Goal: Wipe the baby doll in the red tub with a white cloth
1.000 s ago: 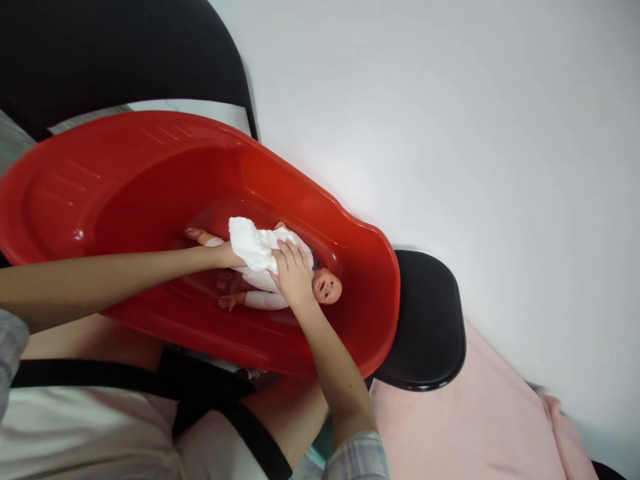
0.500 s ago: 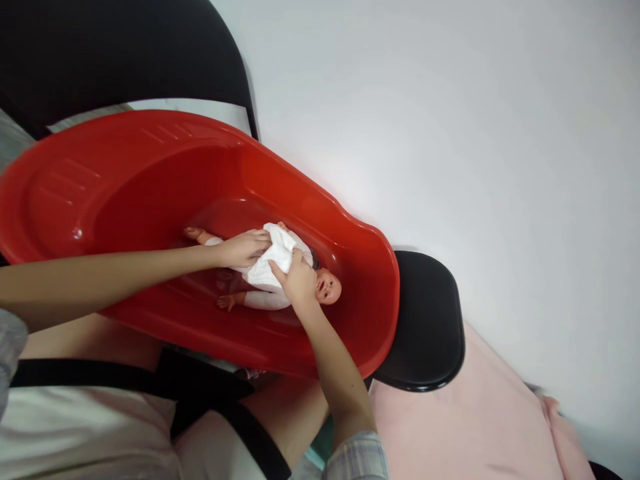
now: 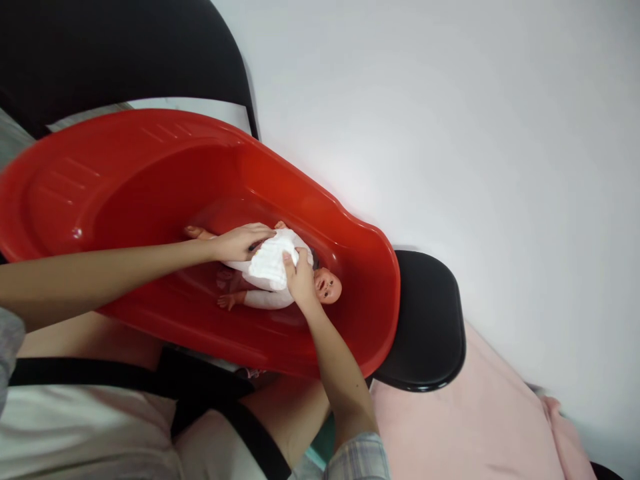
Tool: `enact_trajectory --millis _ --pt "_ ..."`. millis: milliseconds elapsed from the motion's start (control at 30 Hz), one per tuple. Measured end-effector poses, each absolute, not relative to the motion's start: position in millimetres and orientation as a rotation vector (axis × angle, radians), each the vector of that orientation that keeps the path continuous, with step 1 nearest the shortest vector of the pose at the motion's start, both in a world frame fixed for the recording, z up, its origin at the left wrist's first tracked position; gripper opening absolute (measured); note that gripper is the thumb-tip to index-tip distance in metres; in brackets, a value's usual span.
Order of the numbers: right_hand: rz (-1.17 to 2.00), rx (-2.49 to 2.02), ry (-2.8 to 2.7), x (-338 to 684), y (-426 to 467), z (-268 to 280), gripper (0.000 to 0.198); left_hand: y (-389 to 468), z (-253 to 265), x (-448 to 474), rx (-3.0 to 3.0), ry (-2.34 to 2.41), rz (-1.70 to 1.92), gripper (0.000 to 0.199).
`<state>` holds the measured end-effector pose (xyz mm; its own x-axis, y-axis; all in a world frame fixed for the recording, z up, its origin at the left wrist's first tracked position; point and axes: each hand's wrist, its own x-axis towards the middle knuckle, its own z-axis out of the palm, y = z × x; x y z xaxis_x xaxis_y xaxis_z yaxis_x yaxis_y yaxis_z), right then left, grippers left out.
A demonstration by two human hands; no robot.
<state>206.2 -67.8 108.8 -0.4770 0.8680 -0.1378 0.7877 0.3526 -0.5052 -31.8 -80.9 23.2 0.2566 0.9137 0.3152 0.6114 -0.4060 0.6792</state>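
Red tub (image 3: 150,167) with doll (image 3: 327,288) inside (both hands' fingers (image 3: 291,261) closed on white cloth (image 3: 270,260)).

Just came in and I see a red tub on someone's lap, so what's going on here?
A person has a baby doll lying in a red plastic tub, head toward the narrower end. Both hands are on a folded white cloth pressed to the doll's chest: the left hand from the leg side, the right hand beside the head. The tub rests across a black chair.
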Motion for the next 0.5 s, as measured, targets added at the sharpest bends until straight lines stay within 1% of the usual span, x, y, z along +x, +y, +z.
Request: enact_trajectory --millis 167,333,433,500 --pt "0.846 -1.501 -2.367 205.2 -69.6 108.9 0.017 -82.1 27.0 -34.1 2.038 1.454 1.015 0.05" --pt "0.794 -1.512 -2.266 209.3 -66.5 104.0 0.018 -78.9 33.4 -40.1 1.945 1.513 1.131 0.057" --pt "0.82 -1.52 -2.322 209.9 -65.4 101.9 0.019 -78.1 39.8 -43.4 1.749 1.6 1.286 0.068" --pt "0.888 -1.458 -2.434 209.5 -66.5 100.6 0.018 -77.7 42.8 -46.8 1.529 1.631 1.423 0.082"
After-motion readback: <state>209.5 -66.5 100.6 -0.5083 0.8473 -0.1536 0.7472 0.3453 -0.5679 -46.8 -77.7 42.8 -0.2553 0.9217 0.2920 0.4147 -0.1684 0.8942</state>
